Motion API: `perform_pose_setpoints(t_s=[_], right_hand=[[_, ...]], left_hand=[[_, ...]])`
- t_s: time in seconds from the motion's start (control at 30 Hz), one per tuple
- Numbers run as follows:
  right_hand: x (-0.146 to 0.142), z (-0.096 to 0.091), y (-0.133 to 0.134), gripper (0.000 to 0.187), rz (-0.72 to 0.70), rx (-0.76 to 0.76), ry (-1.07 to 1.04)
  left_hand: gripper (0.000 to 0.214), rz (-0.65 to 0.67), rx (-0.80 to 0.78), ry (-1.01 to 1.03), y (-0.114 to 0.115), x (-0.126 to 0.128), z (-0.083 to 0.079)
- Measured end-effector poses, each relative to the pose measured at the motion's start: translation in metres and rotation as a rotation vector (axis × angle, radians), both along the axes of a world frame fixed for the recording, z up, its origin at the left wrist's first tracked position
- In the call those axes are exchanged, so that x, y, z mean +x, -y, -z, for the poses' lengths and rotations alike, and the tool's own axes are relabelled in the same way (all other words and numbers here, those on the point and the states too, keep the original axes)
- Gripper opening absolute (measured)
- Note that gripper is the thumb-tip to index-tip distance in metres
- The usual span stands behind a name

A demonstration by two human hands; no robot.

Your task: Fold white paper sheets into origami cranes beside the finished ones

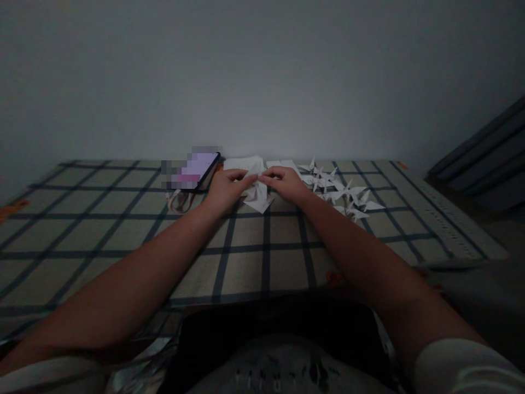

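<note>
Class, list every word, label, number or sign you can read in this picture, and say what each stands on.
No text can be read.
Phone screen: blurred out, unreadable.
Shirt print: pale marks, too dark and blurred to read.
Folded paper, pinched by the left hand and right hand: no writing shows.
Paper cranes: no writing shows.
</note>
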State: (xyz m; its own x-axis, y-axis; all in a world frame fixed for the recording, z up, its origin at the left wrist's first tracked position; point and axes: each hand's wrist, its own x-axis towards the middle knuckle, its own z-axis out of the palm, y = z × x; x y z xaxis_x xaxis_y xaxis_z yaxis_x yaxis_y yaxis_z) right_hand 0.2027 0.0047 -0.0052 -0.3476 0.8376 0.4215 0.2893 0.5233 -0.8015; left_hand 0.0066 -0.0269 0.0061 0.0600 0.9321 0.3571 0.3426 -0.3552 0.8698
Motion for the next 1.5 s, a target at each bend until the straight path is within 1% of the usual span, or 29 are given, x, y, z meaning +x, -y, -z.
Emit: perform_pose_setpoints(t_s=[0.2,0.37,0.57,0.73,0.9,1.0,1.1,1.23,1.37,1.5], right_hand=[[-0.001,-0.001,0.001,0.028,0.005,-0.054,0.004],[-0.003,-0.002,0.002,0.022,0.004,-0.009,0.025],[-0.004,-0.002,0.004,0.024,-0.019,0.022,0.024],[-0.005,-0.004,0.006,0.023,-0.002,0.039,0.054],[-0.006,-0.005,0.007,0.020,0.015,0.051,0.073],[-0.006,-0.005,0.007,0.021,0.015,0.067,0.079],[-0.006,-0.005,0.007,0.019,0.008,0.073,0.070],[-0.008,-0.006,0.009,0.018,0.011,0.090,0.068],[-0.009,-0.006,0.010,0.019,0.011,0.075,0.046],[-0.009,-0.004,0.009,0.018,0.009,0.071,0.043]], left_hand=[[0.035,0.002,0.029,-0.027,0.001,0.001,0.000],[0.037,0.069,0.023,0.014,0.003,0.003,-0.001],[0.032,0.022,0.004,-0.012,0.003,0.002,-0.004],[0.034,0.039,-0.010,0.019,0.005,0.003,-0.006],[0.033,0.022,0.024,-0.036,0.007,0.003,-0.008],[0.031,0.031,0.033,-0.035,0.007,0.003,-0.008],[0.033,0.044,0.051,-0.028,0.007,0.003,-0.007],[0.035,0.028,0.082,-0.059,0.008,0.003,-0.008],[0.031,0.003,0.101,-0.087,0.011,0.004,-0.011],[0.032,-0.003,0.130,-0.098,0.010,0.005,-0.011]])
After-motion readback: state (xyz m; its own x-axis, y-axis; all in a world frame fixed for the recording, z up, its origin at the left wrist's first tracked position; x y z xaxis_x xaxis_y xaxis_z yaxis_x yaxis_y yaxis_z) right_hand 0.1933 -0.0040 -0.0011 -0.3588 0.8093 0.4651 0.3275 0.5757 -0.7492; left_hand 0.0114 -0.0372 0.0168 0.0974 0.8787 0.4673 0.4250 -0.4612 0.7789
